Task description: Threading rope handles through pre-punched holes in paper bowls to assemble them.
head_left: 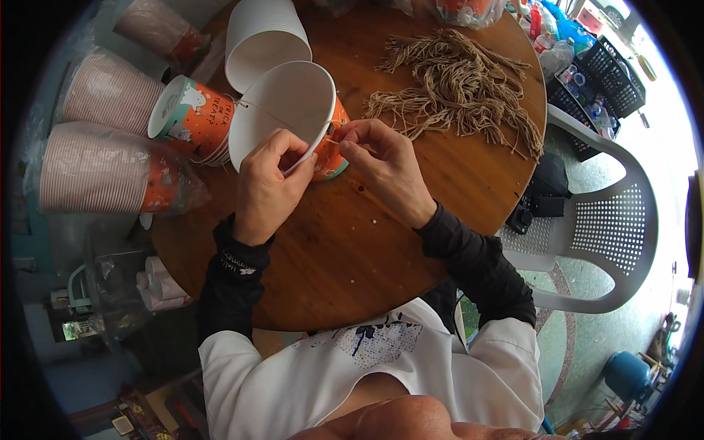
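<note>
A large paper bucket (282, 88), white inside with an orange and green printed outside, lies tilted on the table with its mouth toward me. My left hand (270, 187) is closed on its near rim, thumb and fingers pinched there. A thin string (275, 116) runs across the mouth from the far left rim. At the bucket's right side, my right hand (389, 165) is closed in a pinch on a thin end of string against the printed wall. The fingertips partly hide how the string passes through the wall.
Behind lies a stack of white buckets (265, 40); to the left are a printed orange bucket stack (194, 121) and bagged stacks (95, 172). A heap of tan strings (469, 84) lies at the back right. A grey plastic chair (638, 249) stands right of the round wooden table (330, 257).
</note>
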A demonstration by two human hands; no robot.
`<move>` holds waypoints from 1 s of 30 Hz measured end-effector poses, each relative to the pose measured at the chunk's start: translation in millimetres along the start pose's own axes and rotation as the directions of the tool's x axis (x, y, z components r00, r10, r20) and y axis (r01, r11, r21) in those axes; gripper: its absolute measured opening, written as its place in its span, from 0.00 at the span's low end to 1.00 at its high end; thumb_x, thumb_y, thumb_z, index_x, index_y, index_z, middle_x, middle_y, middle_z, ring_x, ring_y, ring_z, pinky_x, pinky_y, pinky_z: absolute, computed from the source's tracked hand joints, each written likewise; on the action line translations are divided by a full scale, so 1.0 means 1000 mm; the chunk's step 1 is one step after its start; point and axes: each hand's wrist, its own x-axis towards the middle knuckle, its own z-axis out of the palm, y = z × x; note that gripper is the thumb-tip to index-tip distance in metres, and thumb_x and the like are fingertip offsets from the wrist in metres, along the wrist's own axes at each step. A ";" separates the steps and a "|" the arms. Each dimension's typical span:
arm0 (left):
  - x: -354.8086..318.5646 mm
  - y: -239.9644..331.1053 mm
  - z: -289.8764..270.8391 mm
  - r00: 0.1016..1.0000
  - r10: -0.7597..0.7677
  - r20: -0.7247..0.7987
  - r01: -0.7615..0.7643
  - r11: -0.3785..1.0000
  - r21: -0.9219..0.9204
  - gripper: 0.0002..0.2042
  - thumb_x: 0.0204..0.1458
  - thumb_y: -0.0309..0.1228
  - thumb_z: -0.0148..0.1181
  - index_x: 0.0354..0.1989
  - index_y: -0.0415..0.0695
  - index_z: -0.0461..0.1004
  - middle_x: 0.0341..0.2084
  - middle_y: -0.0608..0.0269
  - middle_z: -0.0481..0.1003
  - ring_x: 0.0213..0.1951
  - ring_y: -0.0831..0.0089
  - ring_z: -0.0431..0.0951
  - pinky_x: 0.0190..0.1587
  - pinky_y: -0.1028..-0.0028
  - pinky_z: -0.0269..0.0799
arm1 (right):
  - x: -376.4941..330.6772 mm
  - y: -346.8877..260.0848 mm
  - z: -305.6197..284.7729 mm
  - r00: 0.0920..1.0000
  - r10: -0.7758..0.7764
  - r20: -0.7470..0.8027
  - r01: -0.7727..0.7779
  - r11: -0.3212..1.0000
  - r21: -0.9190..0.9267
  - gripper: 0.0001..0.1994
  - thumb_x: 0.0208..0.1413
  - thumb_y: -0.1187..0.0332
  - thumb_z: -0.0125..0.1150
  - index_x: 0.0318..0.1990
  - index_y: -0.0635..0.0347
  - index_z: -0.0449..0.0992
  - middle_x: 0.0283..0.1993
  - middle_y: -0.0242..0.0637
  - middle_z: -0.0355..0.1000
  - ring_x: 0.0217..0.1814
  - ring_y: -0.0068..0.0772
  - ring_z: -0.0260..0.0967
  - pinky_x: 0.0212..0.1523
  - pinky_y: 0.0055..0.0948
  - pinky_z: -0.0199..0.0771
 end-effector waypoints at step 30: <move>0.008 -0.003 -0.002 0.992 0.127 -0.030 -0.129 0.984 -0.124 0.05 0.58 0.25 0.57 0.32 0.37 0.71 0.26 0.62 0.71 0.27 0.75 0.73 0.30 0.77 0.68 | 0.013 0.005 0.005 0.966 -0.230 -0.121 0.175 0.921 -0.349 0.09 0.53 0.70 0.64 0.34 0.68 0.74 0.34 0.42 0.71 0.34 0.35 0.70 0.36 0.34 0.70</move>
